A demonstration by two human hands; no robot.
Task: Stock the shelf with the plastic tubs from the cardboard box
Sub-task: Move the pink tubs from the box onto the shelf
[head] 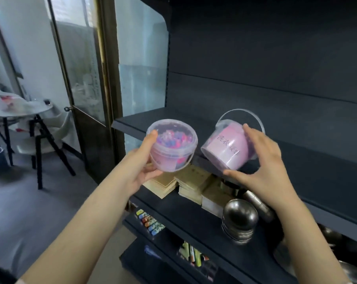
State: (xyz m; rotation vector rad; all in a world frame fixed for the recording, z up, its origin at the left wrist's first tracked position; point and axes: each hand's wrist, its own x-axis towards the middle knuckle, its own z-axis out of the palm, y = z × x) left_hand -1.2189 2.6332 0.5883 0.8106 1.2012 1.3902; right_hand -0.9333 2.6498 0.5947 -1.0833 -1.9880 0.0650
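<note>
L tub (171, 144), lid up, is gripped by L hand (141, 160) before shelf (296, 130) edge; R tub (229, 148), tipped sideways, is gripped by R hand (261, 167) over it, nearer.

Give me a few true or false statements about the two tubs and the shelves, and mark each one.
1. The left hand holds the left tub. True.
2. The right tub stands upright. False: the right hand holds the right tub tilted.
3. Metal bowls sit on the lower shelf. True.
4. The left tub has no lid. False: a clear lid covers it.
</note>
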